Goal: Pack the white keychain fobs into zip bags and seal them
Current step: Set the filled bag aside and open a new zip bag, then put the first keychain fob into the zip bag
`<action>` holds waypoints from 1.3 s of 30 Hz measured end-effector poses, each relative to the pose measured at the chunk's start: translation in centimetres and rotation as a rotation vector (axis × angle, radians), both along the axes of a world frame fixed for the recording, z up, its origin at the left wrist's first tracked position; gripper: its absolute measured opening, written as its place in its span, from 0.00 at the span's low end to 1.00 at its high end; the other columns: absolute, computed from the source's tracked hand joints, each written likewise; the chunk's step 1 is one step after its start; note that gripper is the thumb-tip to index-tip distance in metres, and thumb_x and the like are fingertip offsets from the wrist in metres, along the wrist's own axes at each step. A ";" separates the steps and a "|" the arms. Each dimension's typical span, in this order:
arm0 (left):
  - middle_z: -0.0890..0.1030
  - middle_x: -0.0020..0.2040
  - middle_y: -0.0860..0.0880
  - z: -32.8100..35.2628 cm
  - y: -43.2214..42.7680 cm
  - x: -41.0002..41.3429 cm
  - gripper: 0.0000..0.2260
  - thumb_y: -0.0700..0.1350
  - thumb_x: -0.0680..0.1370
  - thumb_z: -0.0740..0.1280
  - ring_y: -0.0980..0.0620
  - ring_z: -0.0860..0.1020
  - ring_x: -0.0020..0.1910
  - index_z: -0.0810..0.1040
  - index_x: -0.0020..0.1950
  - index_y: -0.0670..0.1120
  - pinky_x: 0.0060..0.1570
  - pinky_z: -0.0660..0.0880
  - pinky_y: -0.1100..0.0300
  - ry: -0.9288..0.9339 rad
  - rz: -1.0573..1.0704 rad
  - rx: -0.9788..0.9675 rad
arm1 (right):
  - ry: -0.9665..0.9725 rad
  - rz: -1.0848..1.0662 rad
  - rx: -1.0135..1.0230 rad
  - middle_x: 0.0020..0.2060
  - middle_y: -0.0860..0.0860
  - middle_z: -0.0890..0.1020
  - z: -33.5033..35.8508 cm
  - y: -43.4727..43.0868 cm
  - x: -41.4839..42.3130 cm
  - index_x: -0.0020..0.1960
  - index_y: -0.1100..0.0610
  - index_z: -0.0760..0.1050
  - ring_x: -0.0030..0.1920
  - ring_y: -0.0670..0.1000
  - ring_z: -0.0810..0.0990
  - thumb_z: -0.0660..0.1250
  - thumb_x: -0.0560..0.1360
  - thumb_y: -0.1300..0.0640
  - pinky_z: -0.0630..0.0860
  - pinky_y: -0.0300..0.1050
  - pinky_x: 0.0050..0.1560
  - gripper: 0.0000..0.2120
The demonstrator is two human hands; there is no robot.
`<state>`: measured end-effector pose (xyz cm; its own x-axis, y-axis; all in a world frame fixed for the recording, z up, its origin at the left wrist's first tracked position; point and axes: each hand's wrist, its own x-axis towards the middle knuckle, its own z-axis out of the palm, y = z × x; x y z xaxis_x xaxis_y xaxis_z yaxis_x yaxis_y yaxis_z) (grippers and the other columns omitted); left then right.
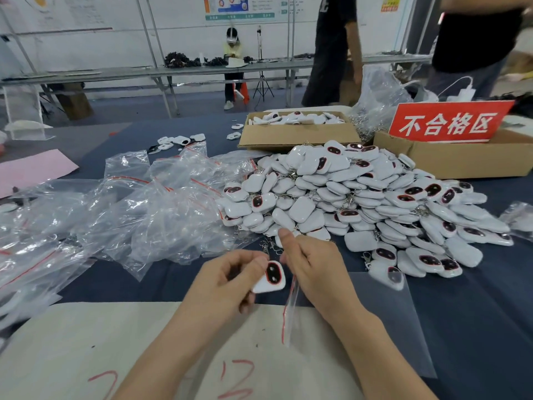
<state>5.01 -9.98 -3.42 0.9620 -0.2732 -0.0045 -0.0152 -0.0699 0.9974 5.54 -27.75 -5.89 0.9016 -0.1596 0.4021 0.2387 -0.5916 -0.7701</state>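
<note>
My left hand grips a white keychain fob with a dark red-rimmed face, its metal clasp pointing up. Just to its right my right hand pinches a clear zip bag with a red seal strip, which hangs down edge-on over the cream sheet. Beyond the hands lies a large heap of white fobs. A spread of empty and filled zip bags covers the table on the left.
Two cardboard boxes stand behind the heap: one holding more fobs, one with a red sign. A clear plastic sheet lies at right, pink paper at far left. People stand beyond the table.
</note>
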 end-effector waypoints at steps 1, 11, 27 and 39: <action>0.78 0.33 0.50 -0.2 -0.2 -0.3 0.04 0.46 0.79 0.70 0.55 0.72 0.26 0.85 0.48 0.50 0.27 0.71 0.66 -0.005 -0.027 0.030 | 0.002 -0.004 0.002 0.26 0.44 0.78 -0.1 0.0 0.1 0.28 0.58 0.70 0.32 0.47 0.79 0.52 0.79 0.34 0.76 0.53 0.40 0.34; 0.80 0.35 0.53 -0.1 -0.8 -0.8 0.06 0.45 0.80 0.70 0.55 0.72 0.27 0.85 0.47 0.55 0.28 0.71 0.64 -0.091 -0.035 0.044 | 0.011 -0.022 -0.060 0.26 0.55 0.75 0.0 0.1 0.1 0.30 0.62 0.68 0.29 0.54 0.73 0.52 0.80 0.35 0.72 0.57 0.37 0.34; 0.86 0.49 0.59 -0.6 -1.9 -2.0 0.17 0.40 0.83 0.63 0.43 0.80 0.42 0.74 0.53 0.66 0.49 0.79 0.50 -0.228 -0.146 0.230 | 0.038 -0.081 0.047 0.24 0.44 0.78 1.5 0.1 0.0 0.30 0.57 0.77 0.31 0.49 0.78 0.54 0.81 0.38 0.76 0.53 0.42 0.32; 0.85 0.44 0.47 -0.2 -2.3 -3.2 0.17 0.52 0.80 0.63 0.42 0.79 0.39 0.67 0.64 0.70 0.44 0.76 0.46 -0.246 -0.285 0.155 | 0.083 -0.096 0.094 0.25 0.52 0.81 2.6 0.1 -0.2 0.29 0.60 0.78 0.32 0.51 0.81 0.53 0.81 0.37 0.76 0.53 0.46 0.35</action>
<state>1.81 -12.32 -3.61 0.8251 -0.5434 0.1545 -0.2929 -0.1777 0.9395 5.32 -27.62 -3.33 0.9098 -0.2800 0.3063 0.1179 -0.5334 -0.8376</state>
